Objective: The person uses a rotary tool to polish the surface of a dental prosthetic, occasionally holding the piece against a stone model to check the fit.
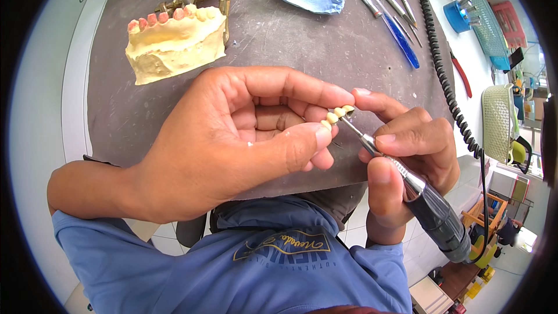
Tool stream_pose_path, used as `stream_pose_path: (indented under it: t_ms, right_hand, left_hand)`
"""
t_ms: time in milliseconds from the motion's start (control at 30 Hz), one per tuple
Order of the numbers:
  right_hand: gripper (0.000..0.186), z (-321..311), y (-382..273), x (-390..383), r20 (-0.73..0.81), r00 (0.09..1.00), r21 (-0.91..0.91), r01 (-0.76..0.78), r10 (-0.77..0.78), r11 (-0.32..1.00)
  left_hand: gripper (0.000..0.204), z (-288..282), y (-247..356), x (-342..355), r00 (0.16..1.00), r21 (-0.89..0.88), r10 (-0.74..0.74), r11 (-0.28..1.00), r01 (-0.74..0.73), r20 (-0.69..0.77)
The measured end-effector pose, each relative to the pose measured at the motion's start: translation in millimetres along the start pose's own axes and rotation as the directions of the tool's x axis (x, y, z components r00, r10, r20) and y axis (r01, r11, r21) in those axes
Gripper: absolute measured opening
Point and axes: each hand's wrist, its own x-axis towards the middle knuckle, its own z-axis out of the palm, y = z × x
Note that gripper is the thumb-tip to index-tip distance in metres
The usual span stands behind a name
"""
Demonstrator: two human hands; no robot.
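Between the hands, over the dark benchtop (267,43): dental bridge (332,117), pinched by the left hand (203,139), thumb below, forefinger above. Long axis slants up-right from thumb tip to forefinger tip. Right hand (421,139) grips a rotary handpiece (439,215) from lower right; its bit (353,128) points up-left, roughly crosswise to the bridge, tip at its right side, contact can't tell. Left hand nearer, right fingers just beside.
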Motion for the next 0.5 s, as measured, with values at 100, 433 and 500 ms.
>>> stream_pose_path:
  t_ms: [100, 433, 500]
  right_hand:
    - [0.023, 0.1, -3.6, -5.0, -0.037, 0.999, 0.007, -0.035, 0.035, 0.999]
    - [0.023, 0.2, -5.7, -6.4, -0.035, 0.999, -0.058, -0.021, 0.019, 0.998]
    - [0.022, 0.5, -5.9, -5.8, -0.029, 0.999, -0.062, -0.015, 0.013, 0.998]
  left_hand:
    - [0.033, -1.7, -0.7, 0.6, 1.0, 0.005, 0.007, 1.0, -0.008, 0.013]
    - [0.032, -0.7, -1.2, 1.6, 0.999, 0.042, 0.051, 0.998, -0.051, 0.015]
    - [0.032, -1.0, -1.4, 1.9, 0.998, 0.041, 0.055, 0.998, -0.056, 0.02]
